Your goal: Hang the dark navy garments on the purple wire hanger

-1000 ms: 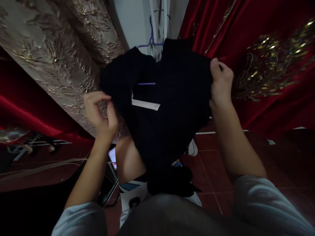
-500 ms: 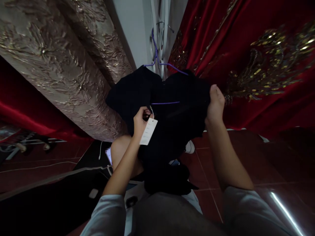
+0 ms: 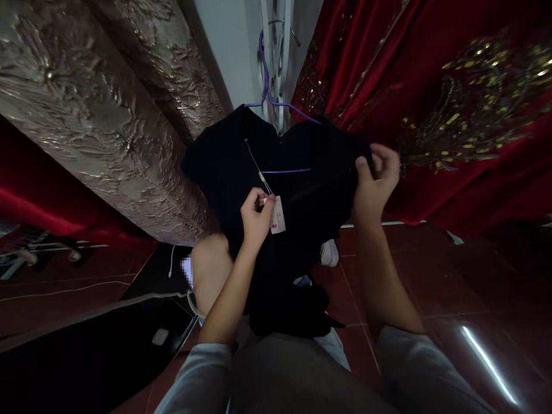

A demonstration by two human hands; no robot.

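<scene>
A black garment [image 3: 224, 155] hangs on a purple hanger [image 3: 264, 75] in front of me, its lower part spread over my lap. My left hand [image 3: 256, 215] is closed in a pinch on the top of a white paper tag [image 3: 278, 217], which has a small red mark. A thin string [image 3: 254, 158] runs up from the tag to the garment's neckline. At the garment's right edge is my right hand [image 3: 376, 183], slightly blurred, its thumb and curled fingers around the dark cloth.
The hanger hooks onto a white metal rack [image 3: 278, 57]. A beige embossed cloth [image 3: 129, 126] hangs left, and red cloth with gold sequins [image 3: 470, 109] hangs right. A glossy black surface [image 3: 107, 345] with a small white object [image 3: 160, 336] and cables lies lower left, above red floor tiles [image 3: 401, 270].
My left hand has shifted from the string to the tag's top, and the tag now shows another face with a red mark. My right hand's thumb has moved left, away from its fingers.
</scene>
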